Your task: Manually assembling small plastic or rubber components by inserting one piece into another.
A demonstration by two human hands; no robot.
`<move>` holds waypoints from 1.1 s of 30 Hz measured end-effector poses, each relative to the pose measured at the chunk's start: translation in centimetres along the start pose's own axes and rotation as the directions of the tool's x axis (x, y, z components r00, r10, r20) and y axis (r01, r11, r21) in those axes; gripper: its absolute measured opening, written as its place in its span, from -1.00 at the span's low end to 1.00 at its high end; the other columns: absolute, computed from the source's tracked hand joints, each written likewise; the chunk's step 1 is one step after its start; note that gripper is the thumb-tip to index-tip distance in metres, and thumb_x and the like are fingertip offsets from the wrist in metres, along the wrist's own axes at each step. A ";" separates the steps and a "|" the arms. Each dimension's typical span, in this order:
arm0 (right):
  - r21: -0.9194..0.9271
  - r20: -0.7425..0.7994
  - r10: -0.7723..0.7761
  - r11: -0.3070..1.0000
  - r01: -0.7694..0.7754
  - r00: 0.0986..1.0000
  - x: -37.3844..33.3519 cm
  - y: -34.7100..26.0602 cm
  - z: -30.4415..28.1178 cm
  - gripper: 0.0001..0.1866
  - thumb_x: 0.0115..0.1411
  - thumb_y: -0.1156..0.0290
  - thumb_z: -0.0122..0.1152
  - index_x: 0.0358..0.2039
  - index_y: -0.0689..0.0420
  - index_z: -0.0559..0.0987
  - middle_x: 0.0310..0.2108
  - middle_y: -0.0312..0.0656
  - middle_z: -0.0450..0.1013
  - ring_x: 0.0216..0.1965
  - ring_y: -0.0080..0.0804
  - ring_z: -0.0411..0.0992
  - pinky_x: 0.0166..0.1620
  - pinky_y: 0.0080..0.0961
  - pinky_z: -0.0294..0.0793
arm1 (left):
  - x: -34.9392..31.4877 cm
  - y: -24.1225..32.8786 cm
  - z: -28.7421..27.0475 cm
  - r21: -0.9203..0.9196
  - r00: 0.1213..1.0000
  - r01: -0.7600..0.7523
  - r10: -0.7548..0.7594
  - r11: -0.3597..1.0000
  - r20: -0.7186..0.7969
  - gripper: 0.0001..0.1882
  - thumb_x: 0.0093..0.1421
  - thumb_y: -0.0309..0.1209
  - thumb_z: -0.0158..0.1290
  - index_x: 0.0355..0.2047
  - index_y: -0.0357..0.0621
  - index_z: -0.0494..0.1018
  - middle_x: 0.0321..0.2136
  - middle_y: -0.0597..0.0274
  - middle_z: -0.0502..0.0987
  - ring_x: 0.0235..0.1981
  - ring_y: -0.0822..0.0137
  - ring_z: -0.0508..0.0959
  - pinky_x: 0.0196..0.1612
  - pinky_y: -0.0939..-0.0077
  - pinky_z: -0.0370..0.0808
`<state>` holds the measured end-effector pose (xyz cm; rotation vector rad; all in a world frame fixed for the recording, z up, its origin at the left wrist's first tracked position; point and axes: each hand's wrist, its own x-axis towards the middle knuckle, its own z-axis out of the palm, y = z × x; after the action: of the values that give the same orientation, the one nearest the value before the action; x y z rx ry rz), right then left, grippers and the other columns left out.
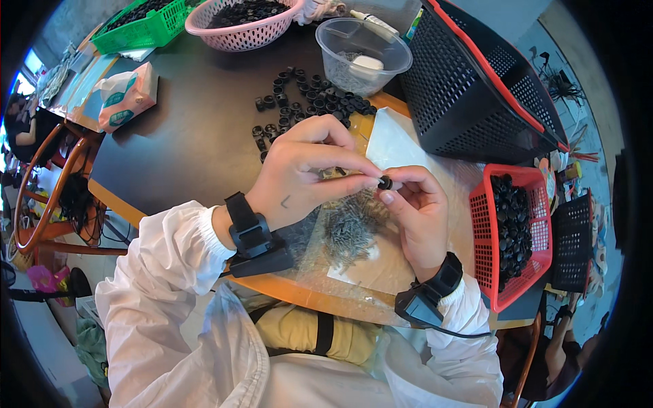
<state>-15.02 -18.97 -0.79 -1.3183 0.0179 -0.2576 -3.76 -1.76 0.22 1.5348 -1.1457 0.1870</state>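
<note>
A small black ring-shaped part (385, 182) is pinched between the thumb and index finger of my right hand (420, 211). From the left, the thumb and index finger of my left hand (306, 160) close together against the same part; anything tiny between those fingertips is too small to make out. Beneath both hands lies a heap of thin, shiny metal pins (350, 231) on clear plastic sheeting. Beyond my left hand, loose black round parts (299, 102) are scattered and stacked on the dark tabletop (183, 149).
A red basket (481, 251) of black parts stands at the right, below a tall black basket (442, 88). At the back are a clear tub (360, 81), a pink colander (245, 44) and a green basket (136, 34). A tissue pack (128, 98) lies left.
</note>
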 end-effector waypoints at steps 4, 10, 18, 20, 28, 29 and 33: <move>0.001 -0.002 0.022 1.000 -0.022 1.000 -0.1 0.2 -0.4 -0.75 0.09 0.68 0.26 -0.19 0.25 0.51 -0.20 -0.22 0.49 -0.17 -0.56 0.44 -0.03 -0.60 0.43 | -0.1 -0.2 0.1 0.016 1.000 -0.014 0.014 1.000 0.011 -0.75 -0.10 -0.53 0.33 -0.34 -0.02 0.67 -0.48 0.38 0.36 -0.46 0.47 0.39 -0.42 0.63 0.34; -0.037 -0.017 0.046 0.998 -0.046 0.999 -0.2 0.0 -0.2 -0.75 0.09 0.67 0.27 -0.18 0.26 0.53 -0.24 -0.23 0.51 -0.21 -0.57 0.45 -0.07 -0.62 0.45 | -0.2 -0.1 0.1 0.065 0.998 -0.054 0.052 0.996 0.034 -0.71 -0.13 -0.52 0.35 -0.33 0.04 0.67 -0.49 0.40 0.35 -0.46 0.45 0.39 -0.42 0.60 0.33; 0.096 -0.010 0.101 0.990 -0.099 0.995 -0.1 0.0 -0.5 -0.75 0.12 0.64 0.25 -0.16 0.26 0.51 -0.25 -0.21 0.52 -0.25 -0.57 0.47 -0.11 -0.62 0.48 | 0.2 -0.4 -0.4 0.125 0.991 -0.127 0.121 0.984 0.054 -0.69 -0.13 -0.50 0.34 -0.31 0.10 0.68 -0.47 0.41 0.39 -0.44 0.44 0.39 -0.42 0.60 0.33; 0.136 -0.023 0.116 0.984 -0.112 0.993 0.0 0.1 -0.5 -0.75 0.14 0.63 0.23 -0.15 0.27 0.51 -0.25 -0.20 0.52 -0.26 -0.57 0.47 -0.11 -0.61 0.48 | 0.4 -0.2 -0.8 0.250 0.988 -0.133 0.108 0.959 0.112 -0.70 -0.10 -0.48 0.32 -0.29 0.09 0.66 -0.45 0.40 0.43 -0.41 0.40 0.42 -0.38 0.56 0.36; 0.131 -0.039 0.130 0.984 -0.123 0.991 0.5 0.0 -0.4 -0.79 0.19 0.57 0.19 -0.14 0.25 0.50 -0.25 -0.18 0.52 -0.33 -0.55 0.46 -0.18 -0.59 0.48 | 2.3 -4.8 -7.5 0.754 0.999 0.013 -0.032 0.657 0.011 -0.98 0.03 -0.40 0.18 -0.48 0.00 0.56 -0.53 0.42 0.46 -0.42 0.27 0.46 -0.29 0.37 0.41; 0.134 -0.037 0.130 0.983 -0.124 0.991 0.5 0.0 -0.5 -0.79 0.19 0.57 0.19 -0.14 0.25 0.50 -0.25 -0.18 0.52 -0.33 -0.55 0.46 -0.18 -0.59 0.48 | 2.2 -5.2 -8.2 0.757 0.997 0.012 -0.070 0.653 0.045 -0.98 0.04 -0.41 0.16 -0.47 0.00 0.57 -0.51 0.41 0.46 -0.39 0.27 0.46 -0.26 0.37 0.40; 0.094 -0.001 0.120 0.988 -0.120 0.993 0.4 0.2 -0.5 -0.79 0.19 0.55 0.20 -0.15 0.25 0.50 -0.25 -0.20 0.52 -0.33 -0.55 0.45 -0.18 -0.59 0.48 | 2.0 -5.6 -8.9 0.734 0.980 -0.089 -0.071 0.673 0.184 -0.98 0.04 -0.41 0.16 -0.47 0.00 0.56 -0.45 0.39 0.46 -0.33 0.28 0.45 -0.21 0.39 0.39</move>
<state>-14.63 -19.46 -1.06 -1.2180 0.0896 -0.1585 5.43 3.79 0.72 2.3166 -1.3137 0.5792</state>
